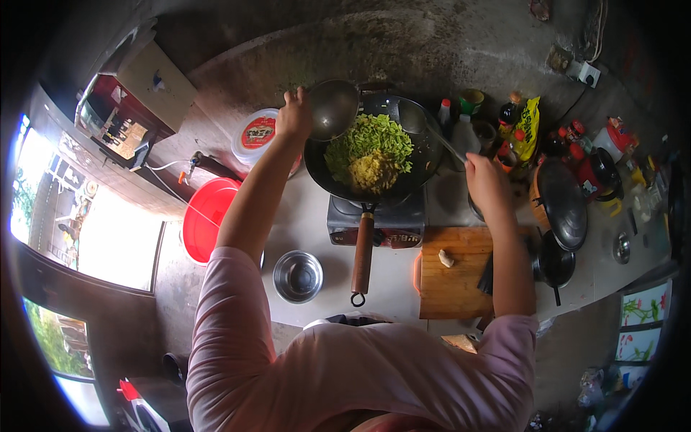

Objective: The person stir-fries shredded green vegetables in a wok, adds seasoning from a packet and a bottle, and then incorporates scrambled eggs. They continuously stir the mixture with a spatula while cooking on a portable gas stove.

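Observation:
A black wok point(324, 173) with a wooden handle rests on a portable gas stove point(340, 218). Inside it lie chopped green vegetables point(386, 137) and, at their near edge, a yellowish mashed heap point(372, 171). My left hand point(296, 116) grips the rim of a metal bowl point(333, 110), tilted over the wok's left edge. My right hand point(483, 175) holds the handle of a metal ladle point(413, 119), whose head is over the wok's right side, above the food's edge; whether it touches the wok I cannot tell.
A steel bowl point(298, 276) stands left of the wok handle. To the right lies a wooden cutting board point(451, 297) with a small pale piece point(446, 258) on it. Bottles, a yellow bag point(528, 132) and a lidded pot point(561, 200) crowd the right side. A red bucket point(202, 216) stands left.

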`<action>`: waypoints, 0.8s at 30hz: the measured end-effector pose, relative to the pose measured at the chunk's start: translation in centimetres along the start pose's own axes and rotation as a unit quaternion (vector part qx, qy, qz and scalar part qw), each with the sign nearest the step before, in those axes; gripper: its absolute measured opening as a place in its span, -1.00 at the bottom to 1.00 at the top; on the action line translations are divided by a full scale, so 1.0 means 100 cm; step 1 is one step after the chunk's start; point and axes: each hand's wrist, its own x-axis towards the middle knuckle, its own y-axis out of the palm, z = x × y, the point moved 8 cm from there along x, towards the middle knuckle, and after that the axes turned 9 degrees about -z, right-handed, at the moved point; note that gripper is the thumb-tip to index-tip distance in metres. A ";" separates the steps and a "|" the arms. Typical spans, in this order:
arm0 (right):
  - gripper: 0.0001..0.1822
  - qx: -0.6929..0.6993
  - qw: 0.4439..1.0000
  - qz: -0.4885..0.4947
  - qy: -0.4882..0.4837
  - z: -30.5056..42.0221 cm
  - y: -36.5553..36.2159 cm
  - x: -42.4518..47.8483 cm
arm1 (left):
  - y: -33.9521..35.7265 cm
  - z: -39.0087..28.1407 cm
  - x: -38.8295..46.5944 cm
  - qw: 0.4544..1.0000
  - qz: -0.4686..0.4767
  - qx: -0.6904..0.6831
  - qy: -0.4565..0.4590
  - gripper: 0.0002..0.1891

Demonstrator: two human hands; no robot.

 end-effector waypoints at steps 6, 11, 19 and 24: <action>-0.83 0.011 0.973 0.190 0.128 -0.036 0.056 0.065 | 0.006 0.027 -0.010 0.999 0.008 -0.013 -0.044 -0.70; -0.76 0.183 0.894 0.294 0.284 -0.029 0.121 0.049 | 0.014 0.049 -0.016 0.995 0.018 -0.037 -0.085 -0.73; -0.75 0.369 0.774 0.359 0.370 -0.014 0.166 -0.002 | 0.018 0.056 -0.007 0.993 0.018 -0.021 -0.115 -0.71; -0.72 0.415 0.757 0.339 0.373 -0.019 0.133 -0.015 | 0.024 0.056 0.002 0.995 -0.013 0.022 -0.092 -0.67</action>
